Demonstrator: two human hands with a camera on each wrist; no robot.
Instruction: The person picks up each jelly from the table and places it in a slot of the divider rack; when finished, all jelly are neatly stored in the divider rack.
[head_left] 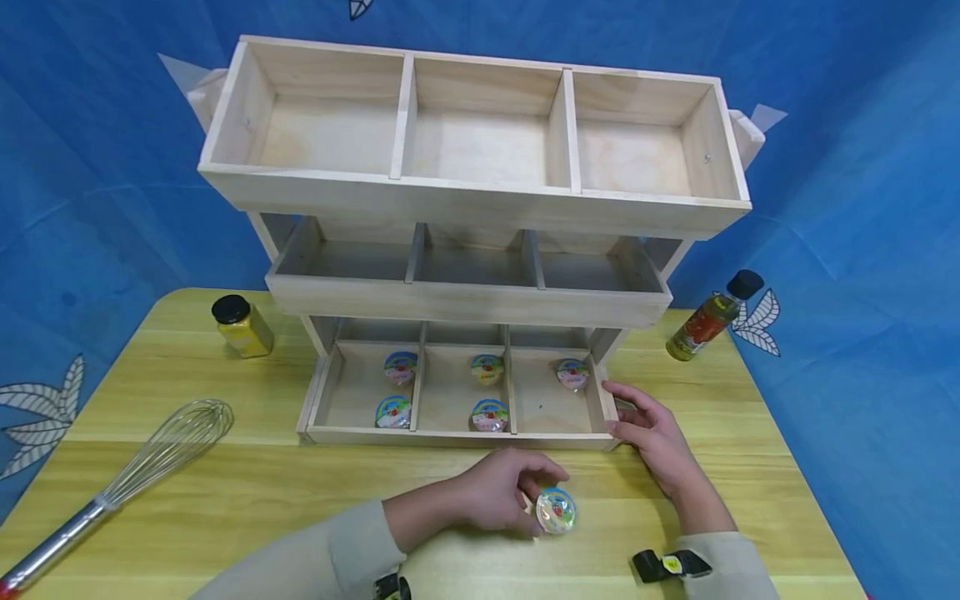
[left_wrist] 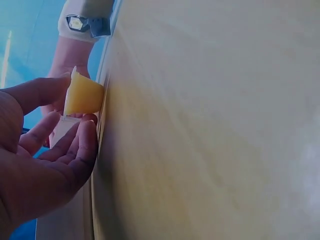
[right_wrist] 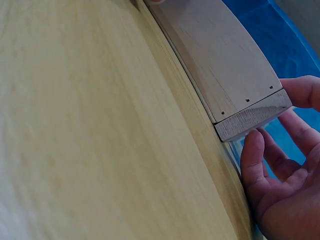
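Observation:
In the head view, a small jelly cup (head_left: 556,511) with a printed lid stands on the table in front of the wooden rack. My left hand (head_left: 498,492) holds it, thumb on one side and fingers on the other. The left wrist view shows its yellow body (left_wrist: 86,95) between the thumb and curled fingers. My right hand (head_left: 660,442) touches the right end of the bottom tray (head_left: 457,437), fingertips at its side wall. Two jelly cups each lie in the tray's left and middle compartments; one jelly cup (head_left: 572,374) lies in the right compartment.
Two upper trays (head_left: 472,196) of the rack overhang the bottom one, each with three compartments. A whisk (head_left: 161,450) and a yellow jar (head_left: 243,329) with a black lid are at the left. A black-capped bottle (head_left: 705,321) stands at the right, near the table edge.

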